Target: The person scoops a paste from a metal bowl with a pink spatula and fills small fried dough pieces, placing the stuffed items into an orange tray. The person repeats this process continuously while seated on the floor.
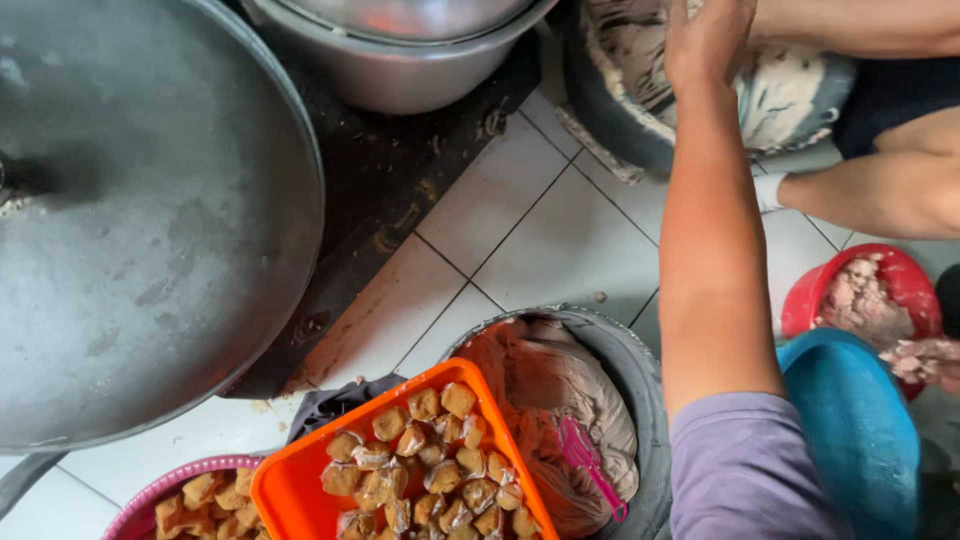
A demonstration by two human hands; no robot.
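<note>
My right hand (708, 45) reaches far forward into a dark bucket (612, 120) whose inside is smeared with pale paste. The bare forearm runs down to a purple sleeve (745, 470) at the bottom right. The fingertips are cut off by the top edge, so what they grip is hidden. My left hand is out of sight. Another person's bare arm (860, 25) and leg (880, 190) are beside the same bucket.
A large grey wok (150, 220) fills the left, with a metal pot (400, 60) behind it. Near me stand an orange tray (285, 490) and a pink basket (150, 495) of fried tofu pieces. A plastic-lined bucket (640, 380) holds a pink whisk (590, 465). A red bowl (905, 275) of paste and a blue basin (855, 430) stand at the right.
</note>
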